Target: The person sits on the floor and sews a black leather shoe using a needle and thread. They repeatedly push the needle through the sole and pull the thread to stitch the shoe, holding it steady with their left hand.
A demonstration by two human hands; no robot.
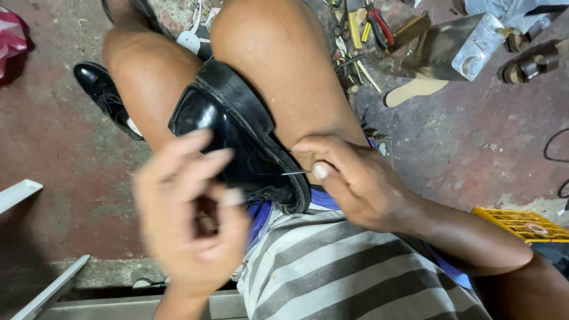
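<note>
A shiny black leather shoe (237, 133) lies clamped between my knees, sole edge turned to the right. My right hand (355, 181) pinches a thin metal needle (294, 173) whose tip touches the shoe's sole edge. My left hand (189, 219) hovers blurred in front of the shoe's toe, fingers curled and apart, holding nothing that I can make out. A grey-and-white striped shirt covers my lap below.
A second black shoe (106, 95) stands on the reddish floor at left. Pliers and small tools (367, 29) lie at the top, with a shiny metal can (456, 47), a pale insole (415, 90) and a sandal (533, 62). A yellow crate (521, 222) sits at right.
</note>
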